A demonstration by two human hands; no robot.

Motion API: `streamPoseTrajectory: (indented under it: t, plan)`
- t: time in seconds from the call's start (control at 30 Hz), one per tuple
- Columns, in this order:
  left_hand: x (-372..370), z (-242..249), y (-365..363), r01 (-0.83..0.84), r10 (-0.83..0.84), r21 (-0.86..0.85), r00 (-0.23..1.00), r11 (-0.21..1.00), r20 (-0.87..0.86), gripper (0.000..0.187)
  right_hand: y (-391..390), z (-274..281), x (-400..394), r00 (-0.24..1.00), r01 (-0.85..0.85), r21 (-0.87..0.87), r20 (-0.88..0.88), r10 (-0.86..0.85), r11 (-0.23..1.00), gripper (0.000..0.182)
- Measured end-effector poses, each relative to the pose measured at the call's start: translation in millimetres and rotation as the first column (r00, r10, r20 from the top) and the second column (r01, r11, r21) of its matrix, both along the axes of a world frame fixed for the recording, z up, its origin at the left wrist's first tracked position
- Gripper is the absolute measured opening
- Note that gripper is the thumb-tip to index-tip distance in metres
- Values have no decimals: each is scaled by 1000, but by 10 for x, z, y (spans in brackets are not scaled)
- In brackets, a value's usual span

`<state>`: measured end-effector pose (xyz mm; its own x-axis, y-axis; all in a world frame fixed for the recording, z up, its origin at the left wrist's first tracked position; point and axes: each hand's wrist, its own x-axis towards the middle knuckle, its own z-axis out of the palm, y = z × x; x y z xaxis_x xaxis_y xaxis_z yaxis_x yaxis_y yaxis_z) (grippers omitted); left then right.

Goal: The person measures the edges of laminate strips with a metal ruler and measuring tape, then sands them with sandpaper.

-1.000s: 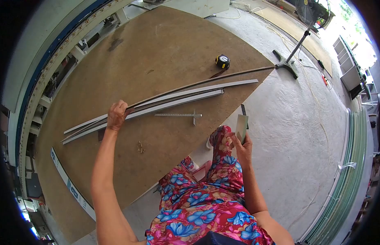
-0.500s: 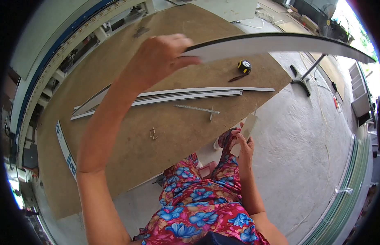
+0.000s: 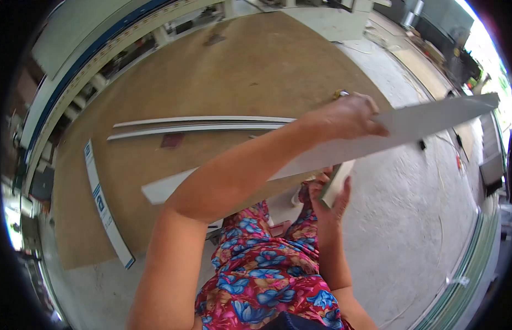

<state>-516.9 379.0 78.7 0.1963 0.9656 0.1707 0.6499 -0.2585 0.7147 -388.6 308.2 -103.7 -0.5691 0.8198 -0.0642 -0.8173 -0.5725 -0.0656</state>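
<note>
My left hand (image 3: pixel 352 116) is closed on a long white strip (image 3: pixel 421 124), which slants across the view from lower left to upper right. Below it, my right hand (image 3: pixel 328 201) grips a small pale block (image 3: pixel 337 184) close to the strip's lower edge. Two thin white strips (image 3: pixel 203 119) lie side by side on the brown board (image 3: pixel 157 82), their right ends hidden behind my left arm. A dark reddish square patch (image 3: pixel 171 141) shows beside them. The yellow tape measure (image 3: pixel 340 94) is mostly covered by my left hand.
A white strip with blue markings (image 3: pixel 107 206) lies at the board's left. A long machine frame (image 3: pixel 110 41) runs along the upper left. Stacked greenish sheets (image 3: pixel 467 269) stand at the right edge. Cables and black items lie on the pale floor (image 3: pixel 399 220) at right.
My left hand has moved right and down, bringing the long strip across the board and over my right hand. The strip's broad white face now shows. The small metal square and screws are now hidden.
</note>
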Motion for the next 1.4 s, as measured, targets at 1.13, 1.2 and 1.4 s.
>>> streamPoseTrajectory:
  t: [1.13,1.2,1.4]
  plan:
    - [-1093,-1285,-2654,-473,503,-553,858,686,-110,108,605,-217,-1074,665,-139,45,744,59,989,35]
    - [-946,-1166,-2861,-499,497,-524,853,690,-158,115,608,-228,-1152,665,-144,48,744,61,988,37]
    - [-668,-1121,-3051,-638,548,-348,770,687,-328,100,611,-148,-1315,613,-162,46,787,64,986,35]
